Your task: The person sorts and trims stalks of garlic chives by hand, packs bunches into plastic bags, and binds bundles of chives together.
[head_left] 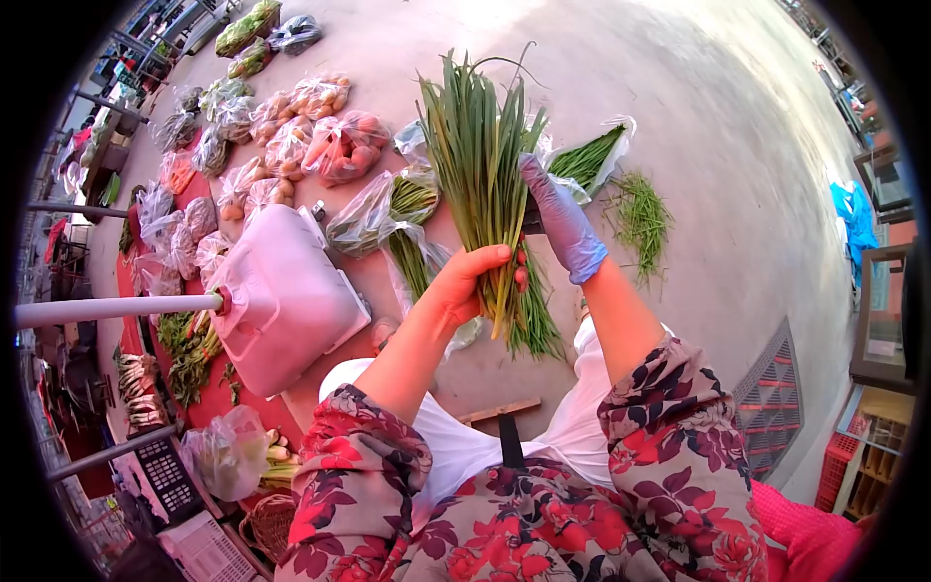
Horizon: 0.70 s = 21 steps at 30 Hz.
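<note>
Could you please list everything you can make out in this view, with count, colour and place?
Bunch of stalks: one, green, in the hands
Loose clippings: one pile, green, floor, right
Bagged greens: several, green, around the bunch
Bagged produce: many, mostly orange to red, upper left
Container: one, pink, left
Pole: one, pale, at the container
Basket: one, brown, lower left
Floor grate: one, grey, right
Sheet: one, blue, far right
Edge clutter: uncounted, mixed, too small to tell
Sleeves: two, floral brown-red, bottom
Left hand: one, bare, around lower stalks
Right hand: one, blue-gloved, beside the bunch
</note>
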Available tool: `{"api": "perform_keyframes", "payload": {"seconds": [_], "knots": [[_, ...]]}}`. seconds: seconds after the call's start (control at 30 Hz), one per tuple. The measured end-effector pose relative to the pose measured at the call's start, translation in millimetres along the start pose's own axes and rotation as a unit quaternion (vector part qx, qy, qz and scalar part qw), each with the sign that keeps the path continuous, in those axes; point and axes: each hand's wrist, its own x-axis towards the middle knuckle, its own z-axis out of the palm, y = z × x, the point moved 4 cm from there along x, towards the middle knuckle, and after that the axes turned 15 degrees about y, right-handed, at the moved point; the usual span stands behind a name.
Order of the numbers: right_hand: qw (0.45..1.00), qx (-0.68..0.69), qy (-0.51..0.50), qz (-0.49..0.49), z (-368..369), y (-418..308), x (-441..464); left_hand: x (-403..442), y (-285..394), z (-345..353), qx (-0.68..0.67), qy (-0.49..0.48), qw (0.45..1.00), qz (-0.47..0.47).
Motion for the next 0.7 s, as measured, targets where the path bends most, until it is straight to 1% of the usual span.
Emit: {"api": "perform_keyframes", "payload": {"seconds": [0.1,0.13,0.23,0.33,0.47,0.57,0.6,0.63,0.7], "knots": [[0.993,-0.048,-0.002,-0.112,3,1,2,9,13,-13,0.05,0.058,0.996,0.035],[0.989,-0.06,0.0,-0.134,4,4,-1,9,15,-14,0.044,0.075,0.995,0.051],[0.982,-0.062,0.025,-0.174,7,9,-3,9,19,-9,0.068,0.093,0.988,0.103],[0.983,-0.008,0.041,-0.18,3,12,4,8,21,-11,0.056,0.126,0.984,0.114],[0.985,0.033,0.056,-0.16,3,13,1,13,24,-16,0.031,0.15,0.981,0.121],[0.984,0.143,0.038,-0.094,4,17,0,20,24,-24,-0.01,0.155,0.979,0.135],[0.978,0.196,-0.002,-0.071,8,16,-3,22,26,-26,-0.024,0.144,0.98,0.136],[0.974,0.222,-0.018,-0.051,7,19,-5,22,27,-30,-0.036,0.151,0.98,0.127],[0.96,0.275,-0.054,-0.018,7,19,-4,23,31,-29,-0.051,0.158,0.974,0.153]]}}
